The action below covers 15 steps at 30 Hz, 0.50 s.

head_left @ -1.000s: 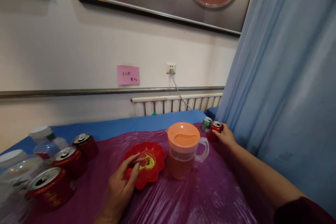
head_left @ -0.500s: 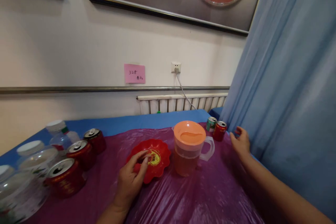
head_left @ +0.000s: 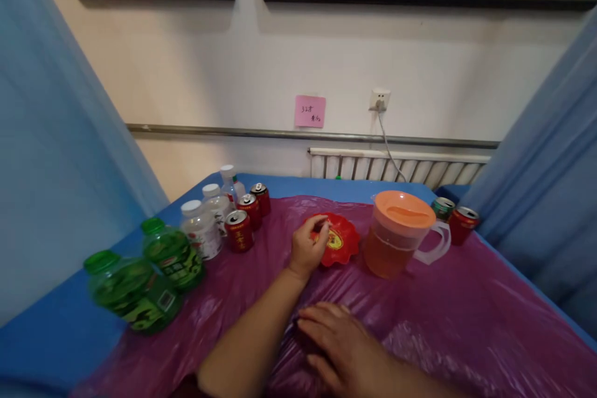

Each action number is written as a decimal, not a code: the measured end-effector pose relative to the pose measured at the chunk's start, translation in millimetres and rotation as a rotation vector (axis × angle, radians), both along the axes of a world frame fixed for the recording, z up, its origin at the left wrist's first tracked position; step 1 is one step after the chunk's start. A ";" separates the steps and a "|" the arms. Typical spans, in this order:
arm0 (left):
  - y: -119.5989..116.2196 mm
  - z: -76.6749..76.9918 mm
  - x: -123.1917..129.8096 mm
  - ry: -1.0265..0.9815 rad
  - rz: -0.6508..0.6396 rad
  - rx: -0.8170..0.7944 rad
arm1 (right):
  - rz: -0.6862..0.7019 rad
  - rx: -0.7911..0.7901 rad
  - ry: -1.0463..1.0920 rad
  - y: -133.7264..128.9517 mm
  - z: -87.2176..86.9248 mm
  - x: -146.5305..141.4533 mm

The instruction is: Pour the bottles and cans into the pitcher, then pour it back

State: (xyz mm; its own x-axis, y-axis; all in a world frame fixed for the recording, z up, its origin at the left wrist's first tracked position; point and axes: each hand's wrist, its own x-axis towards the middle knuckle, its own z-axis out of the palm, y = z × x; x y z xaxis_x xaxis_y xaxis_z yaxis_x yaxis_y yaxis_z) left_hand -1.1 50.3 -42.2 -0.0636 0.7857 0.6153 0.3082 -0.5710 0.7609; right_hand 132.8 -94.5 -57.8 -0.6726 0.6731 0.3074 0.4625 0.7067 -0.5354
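My left hand is over the left side of a red scalloped plate with a yellow print in its middle. Its fingers curve, with a gap between thumb and forefinger, and I see nothing held. Whether it touches the plate I cannot tell. Closer to me, my right hand is spread over the purple plastic sheet, empty. Right of the plate stands a clear pitcher with an orange lid, partly filled with amber liquid.
Left of the plate stand red cans, white-capped clear bottles and green bottles. A green can and another red can are at the right edge. Blue curtains hang on both sides.
The view has turned left and pulled back, bringing the green bottles in. My right hand has come from beside the right cans to the table's near middle. My left hand stays at the plate.
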 end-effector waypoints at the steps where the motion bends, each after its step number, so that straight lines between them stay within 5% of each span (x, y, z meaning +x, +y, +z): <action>1: 0.9 1.4 -1.3 -0.024 0.002 0.000 | 0.018 -0.031 -0.046 -0.8 0.7 -10.7; 6: 4.4 14.8 -6.1 -0.155 0.012 -0.004 | 0.058 -0.058 -0.194 -9.6 -6.3 -34.2; 15: 8.4 57.6 -13.8 -0.375 0.049 -0.034 | 0.078 -0.093 -0.237 -12.6 -7.1 -33.9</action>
